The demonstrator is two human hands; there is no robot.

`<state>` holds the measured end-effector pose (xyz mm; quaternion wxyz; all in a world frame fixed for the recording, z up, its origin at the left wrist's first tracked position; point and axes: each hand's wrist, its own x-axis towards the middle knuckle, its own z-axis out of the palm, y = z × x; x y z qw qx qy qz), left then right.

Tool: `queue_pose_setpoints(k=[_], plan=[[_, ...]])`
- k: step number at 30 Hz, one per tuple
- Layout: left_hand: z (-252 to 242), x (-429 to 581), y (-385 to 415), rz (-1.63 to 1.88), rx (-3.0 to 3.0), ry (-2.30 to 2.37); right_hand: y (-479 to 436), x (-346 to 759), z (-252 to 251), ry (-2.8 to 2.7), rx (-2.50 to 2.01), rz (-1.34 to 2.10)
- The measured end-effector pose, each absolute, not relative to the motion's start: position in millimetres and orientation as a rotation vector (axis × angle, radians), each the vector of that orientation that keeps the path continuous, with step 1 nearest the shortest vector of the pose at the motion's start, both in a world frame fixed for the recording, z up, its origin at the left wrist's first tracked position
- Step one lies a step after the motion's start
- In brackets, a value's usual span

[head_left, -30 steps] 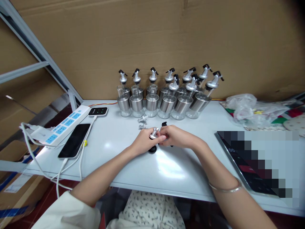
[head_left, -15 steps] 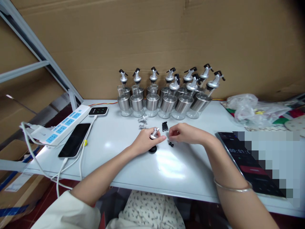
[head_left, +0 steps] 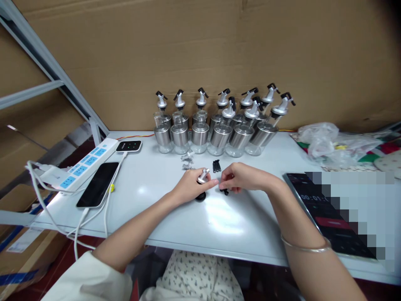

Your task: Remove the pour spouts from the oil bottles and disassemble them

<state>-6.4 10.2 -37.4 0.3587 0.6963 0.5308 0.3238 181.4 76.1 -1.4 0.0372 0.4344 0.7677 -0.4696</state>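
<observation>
Grip firm: left hand [head_left: 190, 189] clasps the silver pourer cap [head_left: 203, 175], right hand's [head_left: 247, 177] pinch over the black pieces [head_left: 224, 192] is unclear; best brace both wrists on the worktop [head_left: 219, 228].

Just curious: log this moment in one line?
left hand: holds silver spout | right hand: by small black parts | bottles: behind

Cream fabric sleeve [head_left: 90, 281] ends near the left elbow; thin silver metal bangle [head_left: 305, 247] rings the right wrist; white speckled-print clothing [head_left: 194, 276] covers the lap. Left hand [head_left: 190, 187] and right hand [head_left: 248, 177] are bare.
</observation>
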Motion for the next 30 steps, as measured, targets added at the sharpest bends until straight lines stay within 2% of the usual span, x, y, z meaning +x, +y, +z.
queue_pose_setpoints(k=[2,4,8,16,23,30], plan=[[-38.2,-6.9,10.4,0.819,1.94,1.375,74.7,178.9,3.5,2.578,1.286,-1.372],[-39.1,-7.5,10.9,0.771,2.089,1.377,72.0,175.0,7.5,2.71,1.199,-1.458],[-40.8,-9.2,12.1,0.684,2.161,1.364,65.9,166.8,7.8,2.651,1.076,-1.676],[-38.0,-11.5,11.2,0.838,2.023,1.341,60.9,160.3,8.4,2.647,0.972,-1.875],[-33.8,-10.5,7.1,0.941,1.768,1.293,59.8,159.7,9.4,2.711,0.986,-1.801],[-37.4,-12.2,8.9,0.977,1.792,1.309,56.4,151.6,6.9,2.817,1.029,-1.693]])
